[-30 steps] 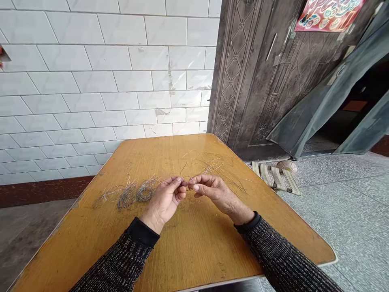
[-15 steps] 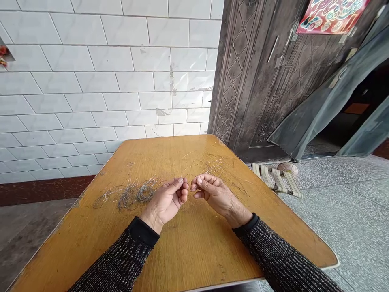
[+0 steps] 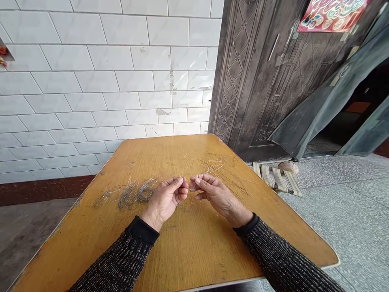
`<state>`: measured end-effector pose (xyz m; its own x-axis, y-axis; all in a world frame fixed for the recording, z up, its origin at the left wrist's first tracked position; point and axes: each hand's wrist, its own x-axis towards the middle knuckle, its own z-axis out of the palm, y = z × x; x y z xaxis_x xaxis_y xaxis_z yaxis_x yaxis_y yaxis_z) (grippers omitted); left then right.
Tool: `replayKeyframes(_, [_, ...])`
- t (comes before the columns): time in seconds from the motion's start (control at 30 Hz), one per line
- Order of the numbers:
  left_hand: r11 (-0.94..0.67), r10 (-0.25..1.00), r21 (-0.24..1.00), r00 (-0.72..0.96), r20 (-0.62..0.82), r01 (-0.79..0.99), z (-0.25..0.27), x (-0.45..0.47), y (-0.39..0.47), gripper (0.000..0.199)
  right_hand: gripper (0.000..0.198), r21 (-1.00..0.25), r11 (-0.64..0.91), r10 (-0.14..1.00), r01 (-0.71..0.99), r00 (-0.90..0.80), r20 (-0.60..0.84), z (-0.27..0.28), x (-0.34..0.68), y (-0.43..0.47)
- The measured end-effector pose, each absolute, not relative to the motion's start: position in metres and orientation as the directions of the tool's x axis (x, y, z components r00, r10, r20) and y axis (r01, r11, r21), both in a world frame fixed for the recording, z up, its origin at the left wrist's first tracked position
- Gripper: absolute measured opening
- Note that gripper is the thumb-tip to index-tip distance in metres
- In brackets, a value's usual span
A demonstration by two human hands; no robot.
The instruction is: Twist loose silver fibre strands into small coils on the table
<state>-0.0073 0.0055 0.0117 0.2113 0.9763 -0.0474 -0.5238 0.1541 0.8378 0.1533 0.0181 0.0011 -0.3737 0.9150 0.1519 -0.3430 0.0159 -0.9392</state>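
Over the middle of the table, my left hand (image 3: 167,197) and my right hand (image 3: 212,191) face each other with fingertips almost touching. Each thumb is pressed against its forefinger in a pinch. A thin wire (image 3: 193,187) shows faintly at the right fingertips, and a small bit of it seems to hang below the left hand; most of it is hidden by the fingers. Left of my left hand lie coiled wire bundles (image 3: 146,190), grey and silvery. Beyond my right hand, loose thin wires (image 3: 214,165) spread across the tabletop.
The wooden table (image 3: 188,251) has rounded corners and stands close to a white tiled wall (image 3: 127,81). A dark carved door (image 3: 240,81) and a grey curtain (image 3: 316,109) are at the right. A low striped-strap seat (image 3: 276,178) sits on the floor beside the table.
Both hands stay nearly in place, still pinching. The right fingers have shifted slightly, and a bit of wire now shows below the left hand.
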Motion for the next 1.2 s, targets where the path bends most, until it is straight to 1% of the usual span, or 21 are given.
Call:
replayKeyframes(0.1, [0.135, 0.977, 0.864, 0.209, -0.035, -0.485, 0.011, -0.007, 0.005, 0.015, 0.027, -0.948, 0.018, 0.932, -0.318, -0.339, 0.131, 0.001, 0.154, 0.019])
replayKeyframes(0.3, [0.125, 0.982, 0.921, 0.177, -0.062, -0.368, 0.009, -0.008, 0.005, 0.023, 0.031, -0.963, 0.032, 0.955, -0.268, -0.276, 0.108, 0.004, 0.153, 0.019])
replayKeyframes(0.47, [0.065, 0.990, 0.947, 0.137, -0.023, -0.315, 0.007, -0.009, 0.008, 0.023, 0.033, -0.975, 0.013, 0.954, -0.222, -0.290, 0.079, 0.006, 0.153, 0.018])
replayKeyframes(0.57, [-0.005, 0.996, 0.978, 0.085, 0.023, -0.207, 0.010, -0.014, 0.011, 0.020, 0.032, -0.984, 0.002, 0.952, -0.181, -0.301, 0.057, 0.005, 0.152, 0.019])
replayKeyframes(0.67, [-0.117, 0.993, 0.992, -0.026, 0.116, -0.054, 0.015, -0.021, 0.014, 0.018, 0.032, -0.990, 0.033, 0.965, -0.136, -0.253, 0.067, 0.004, 0.152, 0.021])
replayKeyframes(0.73, [-0.129, 0.990, 0.991, -0.062, 0.130, 0.019, 0.018, -0.027, 0.017, 0.013, 0.033, -0.993, 0.053, 0.972, -0.110, -0.222, 0.076, 0.003, 0.153, 0.023])
replayKeyframes(0.8, [-0.098, 0.994, 0.988, -0.037, 0.104, 0.122, 0.019, -0.032, 0.019, 0.009, 0.033, -0.994, 0.057, 0.975, -0.091, -0.208, 0.075, 0.002, 0.154, 0.025])
replayKeyframes(0.87, [-0.069, 0.998, 0.978, 0.003, 0.069, 0.195, 0.019, -0.036, 0.020, 0.009, 0.032, -0.996, 0.053, 0.976, -0.078, -0.208, 0.068, 0.001, 0.155, 0.026])
replayKeyframes(1.03, [-0.004, 0.997, 0.968, 0.079, -0.016, 0.252, 0.015, -0.041, 0.023, 0.012, 0.030, -0.996, 0.053, 0.974, -0.077, -0.218, 0.069, 0.001, 0.157, 0.027])
replayKeyframes(1.2, [-0.052, 0.998, 0.935, 0.058, 0.034, 0.351, 0.007, -0.041, 0.026, 0.016, 0.029, -0.995, 0.053, 0.976, -0.088, -0.206, 0.070, -0.001, 0.157, 0.029])
